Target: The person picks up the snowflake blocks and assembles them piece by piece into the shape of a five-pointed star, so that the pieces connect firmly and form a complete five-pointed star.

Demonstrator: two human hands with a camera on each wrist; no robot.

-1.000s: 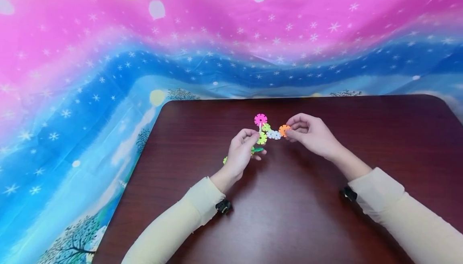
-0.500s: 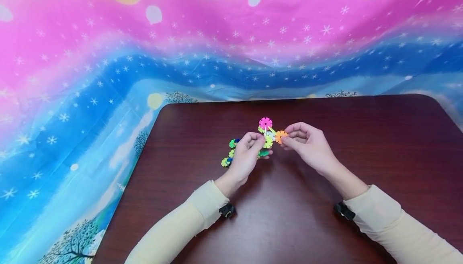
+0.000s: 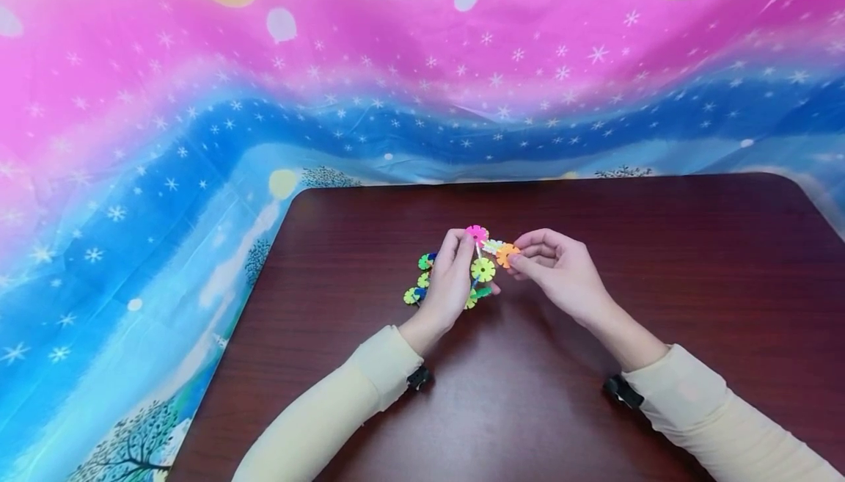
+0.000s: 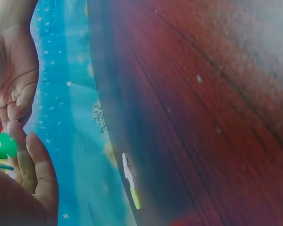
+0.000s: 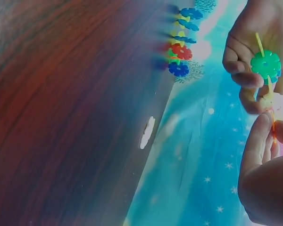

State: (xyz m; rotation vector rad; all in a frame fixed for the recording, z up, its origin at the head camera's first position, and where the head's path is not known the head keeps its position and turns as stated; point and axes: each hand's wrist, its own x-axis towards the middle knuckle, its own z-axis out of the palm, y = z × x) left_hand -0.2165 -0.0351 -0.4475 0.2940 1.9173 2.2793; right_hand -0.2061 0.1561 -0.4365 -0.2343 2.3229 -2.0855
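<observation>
My left hand (image 3: 450, 269) holds a chain of notched interlocking discs, its thumb and fingers by the pink disc (image 3: 477, 235). Below that hang a yellow-green disc (image 3: 483, 270) and a green disc (image 3: 483, 292), the latter also showing as a green disc (image 5: 266, 66) in the right wrist view. From the right, my right hand (image 3: 561, 271) pinches an orange disc (image 3: 507, 255) between thumb and fingers, right at the white discs (image 3: 491, 246). The orange disc appears edge-on in the right wrist view. Part of the chain is hidden behind my left hand.
Left of my left hand stands another group of joined discs (image 3: 422, 279), with blue, red and yellow discs (image 5: 180, 52) in the right wrist view. A white and yellow piece (image 4: 130, 181) lies near the table's edge. A printed cloth (image 3: 422, 86) hangs behind the brown table (image 3: 693, 262).
My left hand has shifted its hold upward to the pink disc, which sits lower now. The right hand has brought the orange disc left and slightly down, closer to the chain.
</observation>
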